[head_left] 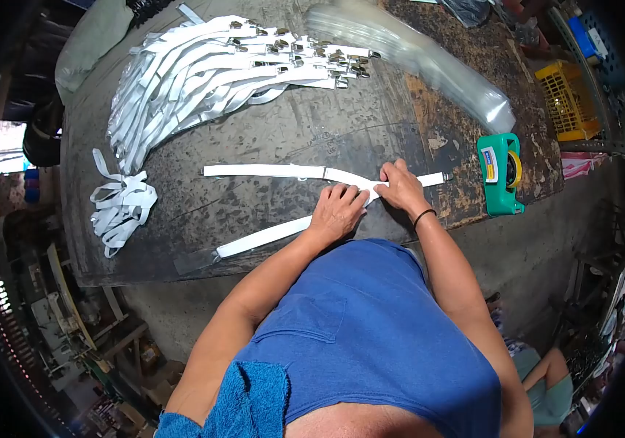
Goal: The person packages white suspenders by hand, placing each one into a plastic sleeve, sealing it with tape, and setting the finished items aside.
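One flat white, three-armed strap (pixel 265 171), at centre, was pressed by the left hand (pixel 338 212), fingers slightly parted, and pinched by the right hand (pixel 403 191), fingers nearly closed.

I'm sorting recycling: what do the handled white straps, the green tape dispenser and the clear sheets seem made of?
Handled white straps: fabric webbing, perhaps elastic, judging by their flat, bending bands.
Green tape dispenser: likely hard plastic, smooth and moulded.
Clear sheets: glossy plastic film, see-through.
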The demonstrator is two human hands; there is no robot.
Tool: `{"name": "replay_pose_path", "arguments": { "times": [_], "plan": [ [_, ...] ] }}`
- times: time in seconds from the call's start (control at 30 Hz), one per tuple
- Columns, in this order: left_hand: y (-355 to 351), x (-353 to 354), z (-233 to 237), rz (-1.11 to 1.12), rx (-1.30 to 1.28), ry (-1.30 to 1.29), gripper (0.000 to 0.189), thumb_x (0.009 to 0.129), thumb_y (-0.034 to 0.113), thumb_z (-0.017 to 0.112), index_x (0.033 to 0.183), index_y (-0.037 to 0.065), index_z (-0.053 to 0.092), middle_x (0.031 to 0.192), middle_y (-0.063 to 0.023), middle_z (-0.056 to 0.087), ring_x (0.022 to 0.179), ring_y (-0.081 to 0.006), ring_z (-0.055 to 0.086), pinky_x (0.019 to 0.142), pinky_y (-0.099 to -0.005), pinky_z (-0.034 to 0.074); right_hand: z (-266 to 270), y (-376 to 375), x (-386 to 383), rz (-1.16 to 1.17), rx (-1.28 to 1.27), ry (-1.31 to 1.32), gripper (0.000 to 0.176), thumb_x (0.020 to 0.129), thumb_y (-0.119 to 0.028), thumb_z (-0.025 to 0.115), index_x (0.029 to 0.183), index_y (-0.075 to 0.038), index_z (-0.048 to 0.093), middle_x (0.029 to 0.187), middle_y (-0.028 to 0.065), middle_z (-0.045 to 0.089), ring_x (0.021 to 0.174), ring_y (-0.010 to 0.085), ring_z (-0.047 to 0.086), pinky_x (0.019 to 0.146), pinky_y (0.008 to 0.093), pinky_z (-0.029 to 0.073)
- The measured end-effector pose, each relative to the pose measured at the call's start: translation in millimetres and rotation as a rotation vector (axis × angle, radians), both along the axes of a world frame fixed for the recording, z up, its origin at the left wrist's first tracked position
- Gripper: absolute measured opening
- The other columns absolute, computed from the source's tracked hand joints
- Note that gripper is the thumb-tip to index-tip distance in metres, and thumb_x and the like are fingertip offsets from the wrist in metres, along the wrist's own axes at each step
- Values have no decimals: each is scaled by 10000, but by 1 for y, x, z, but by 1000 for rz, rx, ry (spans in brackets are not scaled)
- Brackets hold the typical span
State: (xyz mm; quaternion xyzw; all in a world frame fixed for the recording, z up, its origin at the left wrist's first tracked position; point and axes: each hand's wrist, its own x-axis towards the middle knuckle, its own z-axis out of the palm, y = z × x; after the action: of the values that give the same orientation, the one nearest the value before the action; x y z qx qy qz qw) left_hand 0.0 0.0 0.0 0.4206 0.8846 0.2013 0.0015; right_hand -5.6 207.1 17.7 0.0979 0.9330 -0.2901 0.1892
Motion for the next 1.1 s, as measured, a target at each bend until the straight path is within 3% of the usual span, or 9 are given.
{"name": "replay_pose_path", "arguments": {
  "times": [0.2,0.23,0.27,0.37,0.53,0.63,0.7,0.97,1.1],
  "plan": [
    [-2,3,2,31,12,36,446,813,282,716,1217,153,579,1076,-73,549,1040,-267,526,847,-421,399,-8,15,12,-28,-65,112,193,826,-214,668,919,-58,604,977,159,572,924,373,635,781,460,501],
    [-2,2,1,40,15,40,440,817,281,713,1218,157,580,1079,-77,547,1045,-272,524,850,-423,399,-5,23,19,-46,-217,191,164,846,-183,653,926,-43,625,951,159,595,904,357,639,775,433,502],
    [-2,3,1,50,18,42,434,821,281,709,1218,160,580,1082,-81,545,1050,-277,522,854,-425,399,2,31,28,-63,-369,267,141,866,-153,638,934,-29,645,926,159,618,884,341,642,770,405,502],
    [-3,3,3,62,11,14,427,827,280,705,1219,165,581,1089,-89,543,1056,-283,520,859,-431,398,50,54,62,-282,-348,367,158,915,-129,612,962,1,687,886,130,675,832,243,652,763,330,500],
    [-3,2,-7,53,86,-12,419,797,275,736,1177,145,618,1059,-114,555,1031,-314,528,819,-456,402,100,162,128,-779,-105,539,174,912,-156,635,974,-6,700,897,110,663,800,202,630,746,325,492],
    [-2,3,-2,47,69,-7,442,807,245,733,1221,154,610,1125,-138,569,1082,-331,521,885,-467,388,101,217,160,-836,228,579,193,906,-188,651,978,-17,705,915,102,654,805,192,622,745,325,486],
    [0,6,0,46,46,-19,453,814,236,727,1242,159,600,1145,-141,568,1110,-336,516,915,-470,385,96,236,169,-868,280,533,217,909,-215,652,989,-20,705,940,97,648,832,195,625,750,326,483],
    [-1,8,7,52,18,-42,451,825,215,723,1255,166,596,1177,-137,559,1134,-339,506,950,-472,381,59,254,135,-909,-267,191,203,900,-183,667,993,-6,700,776,46,626,743,123,559,679,320,460],
    [0,9,5,60,19,-20,461,821,211,732,1260,167,597,1181,-139,562,1140,-337,507,950,-471,381,68,256,125,-872,-234,110,183,909,-174,657,972,-8,698,786,42,636,720,123,564,655,330,459]
  ]
}}
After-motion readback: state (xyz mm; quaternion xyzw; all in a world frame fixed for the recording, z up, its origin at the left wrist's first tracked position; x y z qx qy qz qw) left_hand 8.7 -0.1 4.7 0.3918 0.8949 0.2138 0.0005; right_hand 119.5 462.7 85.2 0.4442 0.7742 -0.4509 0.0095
